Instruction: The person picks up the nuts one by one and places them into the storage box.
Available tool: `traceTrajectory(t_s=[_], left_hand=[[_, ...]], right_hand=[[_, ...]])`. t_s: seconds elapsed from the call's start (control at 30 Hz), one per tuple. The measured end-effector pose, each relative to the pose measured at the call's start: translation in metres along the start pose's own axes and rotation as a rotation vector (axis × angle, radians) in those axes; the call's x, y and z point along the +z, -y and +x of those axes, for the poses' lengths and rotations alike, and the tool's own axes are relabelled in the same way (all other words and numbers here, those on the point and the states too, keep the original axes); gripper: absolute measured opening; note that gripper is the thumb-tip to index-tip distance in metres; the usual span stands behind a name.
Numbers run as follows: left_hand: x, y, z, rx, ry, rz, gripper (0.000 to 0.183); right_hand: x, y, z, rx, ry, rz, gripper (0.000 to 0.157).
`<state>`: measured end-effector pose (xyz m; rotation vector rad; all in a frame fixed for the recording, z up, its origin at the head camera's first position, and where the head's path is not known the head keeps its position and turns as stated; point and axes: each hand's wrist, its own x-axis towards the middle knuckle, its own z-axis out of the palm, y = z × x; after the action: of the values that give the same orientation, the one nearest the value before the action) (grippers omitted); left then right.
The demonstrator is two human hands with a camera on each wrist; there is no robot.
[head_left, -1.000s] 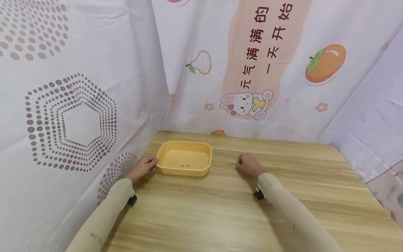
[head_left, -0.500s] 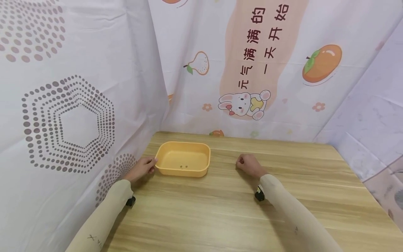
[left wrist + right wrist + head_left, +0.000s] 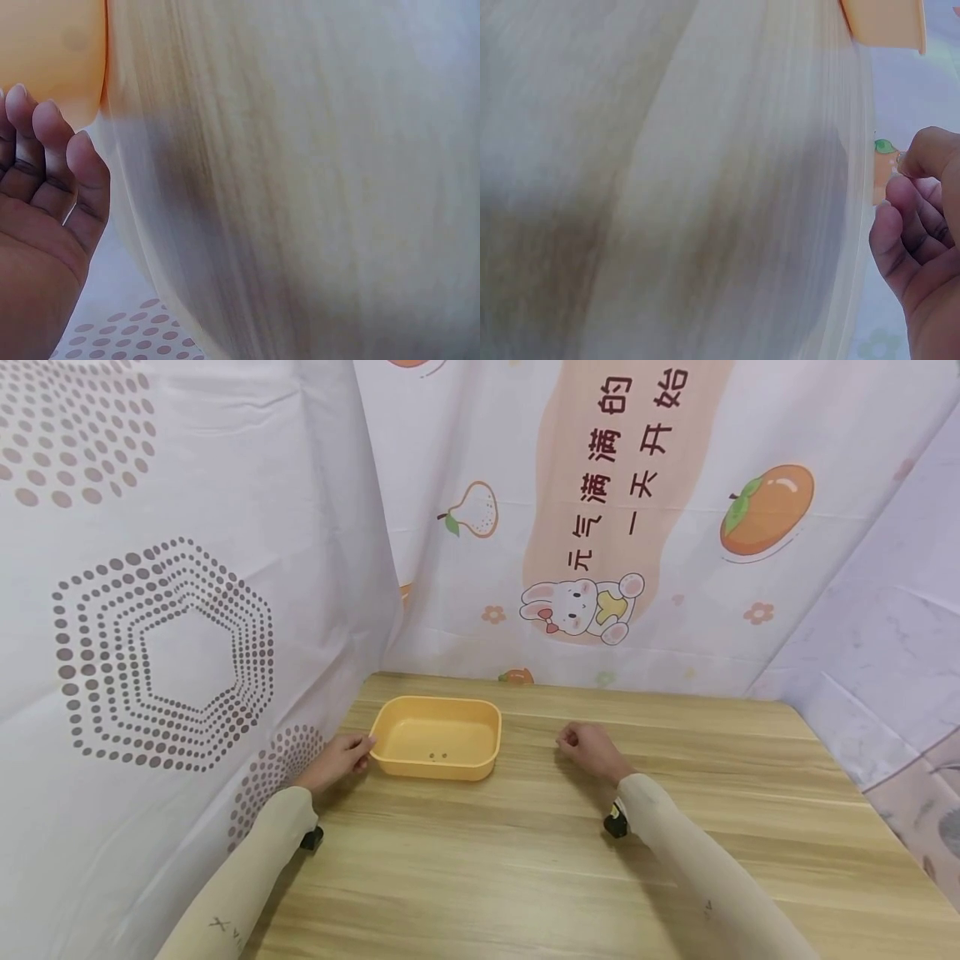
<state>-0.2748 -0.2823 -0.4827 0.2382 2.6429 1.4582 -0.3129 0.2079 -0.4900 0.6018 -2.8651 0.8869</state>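
Observation:
In the head view, a yellow rectangular tray with rounded corners sits on the wooden table, two small dark dots on its inner floor. My left hand pinches the rim at its left end. The left wrist view shows bent fingers by the tray wall, the thumb out of sight. My right hand is low over the table, right of the tray and apart from it. Its fingers curl loosely in the right wrist view, with nothing seen between them.
The wooden table extends to the front and right. A patterned white curtain hangs close by the left arm. Behind the table is a printed cloth with fruit and a rabbit; another pale cloth is at right.
The view has shifted slightly. My right hand has moved a little to the left in the last half second. The left hand and tray stay together in place on the table.

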Motion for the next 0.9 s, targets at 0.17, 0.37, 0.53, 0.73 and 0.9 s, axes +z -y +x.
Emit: traceTrajectory(t_s=[0.17, 0.37, 0.53, 0.73, 0.9], left_hand=[[0.0, 0.0, 0.0, -0.003, 0.004, 0.01, 0.046], [-0.001, -0.001, 0.0, -0.01, 0.01, 0.001, 0.043], [0.0, 0.0, 0.001, -0.014, 0.009, -0.002, 0.044], [-0.001, 0.001, 0.001, -0.02, 0.006, -0.005, 0.048], [0.0, 0.004, 0.002, -0.007, 0.003, -0.004, 0.049]], right_hand=[[-0.001, 0.005, 0.001, -0.003, 0.006, -0.006, 0.009], [-0.002, 0.012, 0.002, -0.022, -0.01, -0.004, 0.012], [-0.001, 0.016, 0.004, -0.04, -0.017, 0.004, 0.012], [0.0, 0.023, 0.008, -0.047, -0.018, 0.013, 0.012], [0.0, 0.029, 0.009, -0.075, -0.03, 0.025, 0.013]])
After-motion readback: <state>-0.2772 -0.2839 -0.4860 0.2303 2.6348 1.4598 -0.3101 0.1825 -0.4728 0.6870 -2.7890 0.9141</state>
